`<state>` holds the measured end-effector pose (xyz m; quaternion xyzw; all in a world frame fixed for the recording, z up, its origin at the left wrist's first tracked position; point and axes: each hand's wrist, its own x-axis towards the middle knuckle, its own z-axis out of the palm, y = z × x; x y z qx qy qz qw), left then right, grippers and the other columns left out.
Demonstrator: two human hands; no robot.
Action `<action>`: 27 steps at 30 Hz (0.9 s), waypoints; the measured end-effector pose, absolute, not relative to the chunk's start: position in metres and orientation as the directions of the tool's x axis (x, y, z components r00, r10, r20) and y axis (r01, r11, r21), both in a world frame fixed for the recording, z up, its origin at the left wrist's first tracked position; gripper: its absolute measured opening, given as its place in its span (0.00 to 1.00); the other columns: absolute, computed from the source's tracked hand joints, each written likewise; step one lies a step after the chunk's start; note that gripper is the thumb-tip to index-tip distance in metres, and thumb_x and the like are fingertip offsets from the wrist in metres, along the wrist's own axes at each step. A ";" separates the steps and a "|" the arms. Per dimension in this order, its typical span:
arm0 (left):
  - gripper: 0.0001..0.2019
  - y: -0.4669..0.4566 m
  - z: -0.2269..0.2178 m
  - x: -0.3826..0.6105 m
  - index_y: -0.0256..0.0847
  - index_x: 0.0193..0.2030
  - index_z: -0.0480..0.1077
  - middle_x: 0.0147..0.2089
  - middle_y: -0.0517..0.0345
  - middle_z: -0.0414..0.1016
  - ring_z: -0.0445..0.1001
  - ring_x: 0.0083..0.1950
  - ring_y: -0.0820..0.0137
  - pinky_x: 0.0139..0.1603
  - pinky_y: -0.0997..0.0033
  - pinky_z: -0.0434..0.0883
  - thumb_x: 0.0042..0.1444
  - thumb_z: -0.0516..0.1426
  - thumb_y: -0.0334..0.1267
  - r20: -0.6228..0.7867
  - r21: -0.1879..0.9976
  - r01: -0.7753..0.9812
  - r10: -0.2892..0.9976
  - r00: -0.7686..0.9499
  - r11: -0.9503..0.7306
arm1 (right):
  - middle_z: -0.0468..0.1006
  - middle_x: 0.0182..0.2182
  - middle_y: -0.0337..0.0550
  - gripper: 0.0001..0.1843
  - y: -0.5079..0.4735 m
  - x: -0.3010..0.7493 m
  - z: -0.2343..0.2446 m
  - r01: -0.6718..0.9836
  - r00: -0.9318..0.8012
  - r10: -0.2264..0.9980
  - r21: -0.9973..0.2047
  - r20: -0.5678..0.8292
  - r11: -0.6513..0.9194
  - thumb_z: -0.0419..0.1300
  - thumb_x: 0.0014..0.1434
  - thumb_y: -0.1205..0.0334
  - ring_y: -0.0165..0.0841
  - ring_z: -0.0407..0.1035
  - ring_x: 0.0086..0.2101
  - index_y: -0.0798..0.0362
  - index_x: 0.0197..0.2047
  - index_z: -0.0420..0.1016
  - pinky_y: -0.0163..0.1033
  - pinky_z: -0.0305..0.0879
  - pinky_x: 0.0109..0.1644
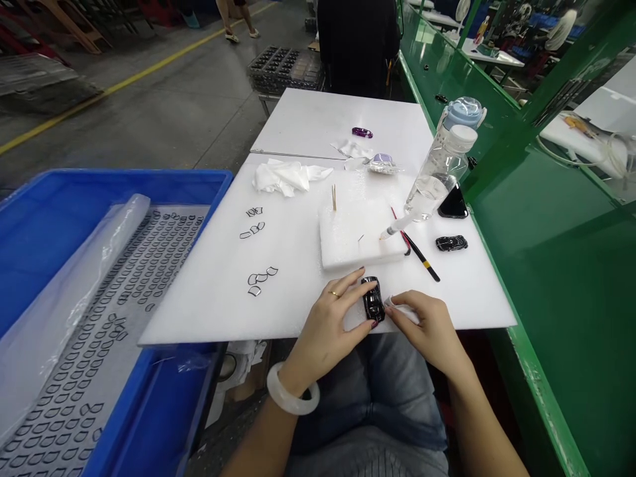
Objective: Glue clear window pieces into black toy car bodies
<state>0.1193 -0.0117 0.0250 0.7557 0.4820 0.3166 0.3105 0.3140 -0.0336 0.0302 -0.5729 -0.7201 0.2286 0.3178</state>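
Near the table's front edge lies a glossy black toy car (372,301). My left hand (334,310) grips it by its two ends between thumb and fingers. Against the car's right side, my right hand (422,324) pinches a white tissue (405,310), mostly hidden by the fingers. Just beyond the car is a white foam block (362,232) with toothpicks (334,197) standing in it and a syringe (397,227) leaning on it. Tweezers (421,257) lie to the block's right. Several small black-edged window pieces (261,277) rest on the table's left part.
A second black toy car (452,243), a phone (453,203) and clear bottles (437,175) stand along the right side by a green partition (566,238). Crumpled tissue (285,176) lies farther back. A blue bin (218,182) at left holds rows of window pieces. A person (358,40) sits ahead.
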 end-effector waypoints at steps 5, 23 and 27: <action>0.26 -0.004 0.024 0.119 0.49 0.59 0.69 0.62 0.53 0.69 0.65 0.63 0.54 0.63 0.47 0.66 0.51 0.63 0.34 0.188 0.732 0.540 0.885 0.427 -0.416 | 0.76 0.31 0.44 0.11 -0.048 0.315 0.017 0.747 -0.221 0.795 -0.426 0.565 0.510 0.55 0.64 0.69 0.32 0.69 0.29 0.54 0.48 0.75 0.36 0.66 0.32; 0.41 -0.012 -0.001 0.119 0.44 0.69 0.52 0.62 0.45 0.67 0.66 0.61 0.52 0.58 0.52 0.67 0.50 0.64 0.46 0.312 0.510 0.691 0.859 0.407 -0.512 | 0.76 0.38 0.51 0.20 -0.032 0.274 0.029 0.904 -0.140 0.909 -0.323 0.392 0.278 0.59 0.58 0.58 0.43 0.69 0.36 0.57 0.51 0.64 0.47 0.62 0.39; 0.42 -0.013 -0.003 0.119 0.44 0.68 0.53 0.61 0.46 0.68 0.67 0.60 0.51 0.56 0.53 0.67 0.49 0.65 0.48 0.330 0.449 0.719 0.846 0.419 -0.531 | 0.75 0.33 0.42 0.18 -0.026 0.281 0.017 0.708 -0.011 0.967 -0.681 0.253 0.187 0.58 0.59 0.59 0.36 0.71 0.32 0.53 0.49 0.56 0.40 0.65 0.36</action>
